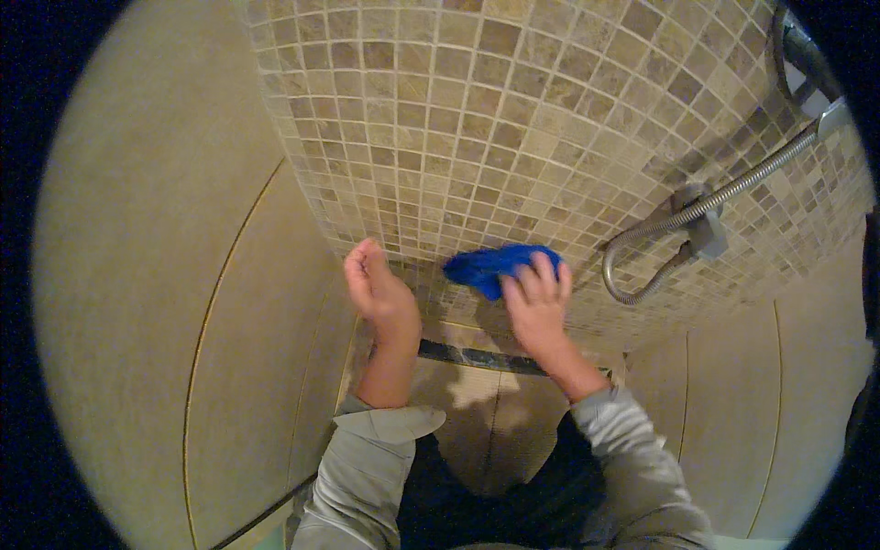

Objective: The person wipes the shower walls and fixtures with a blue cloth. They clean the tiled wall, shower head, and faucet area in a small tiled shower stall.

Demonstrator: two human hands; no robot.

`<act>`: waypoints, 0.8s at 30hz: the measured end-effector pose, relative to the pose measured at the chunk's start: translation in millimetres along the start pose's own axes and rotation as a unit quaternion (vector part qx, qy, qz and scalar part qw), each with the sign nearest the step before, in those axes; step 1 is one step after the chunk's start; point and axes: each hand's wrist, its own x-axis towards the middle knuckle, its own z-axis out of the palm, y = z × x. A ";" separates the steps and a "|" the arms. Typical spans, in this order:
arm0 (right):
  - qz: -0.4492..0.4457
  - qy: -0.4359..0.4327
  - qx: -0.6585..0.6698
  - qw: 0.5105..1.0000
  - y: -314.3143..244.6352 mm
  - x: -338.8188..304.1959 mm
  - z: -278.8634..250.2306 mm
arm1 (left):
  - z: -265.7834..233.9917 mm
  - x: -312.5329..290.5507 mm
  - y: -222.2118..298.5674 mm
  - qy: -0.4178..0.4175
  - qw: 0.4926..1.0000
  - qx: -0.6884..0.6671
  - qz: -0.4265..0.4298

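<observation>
One blue cloth [486,266] up against the mosaic wall [440,119]

And here we are, right at the foot of the tiles. The right hand [539,295] has it, folks: fingers spread a little over the cloth, bent down onto it, gripping its right end. The cloth is low on the wall, bunched and crumpled, its free end reaching out toward the left. It looks pressed to the tiles, though a touch of blur softens the hand.

Over to the left hand [380,289]! It is up near the wall's left edge, well apart from the cloth, wrist bent, fingers curled in close together. Is anything tucked inside them? From where I stand, I cannot tell.

Both forearms come up from below in grey sleeves [362,463], the left cuff folded back, and dark trousers [504,513] show between them. Beneath the hands a dark strip [477,355] runs along the base of the wall, with the ribbed-looking floor [472,431] just this side of it, a soft shadow falling across.

Out on the right, a metal hose [765,171] swoops down in a loop and turns up toward a square fitting [706,234] on the mosaic, clear of the right hand. Large beige panels [147,275] with dark seams fill the left flank.
</observation>
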 end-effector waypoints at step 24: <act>0.097 -0.059 0.089 0.990 -8.1 37.3 -7.9 | -10.5 0.4 8.8 -0.024 0.992 0.054 -0.108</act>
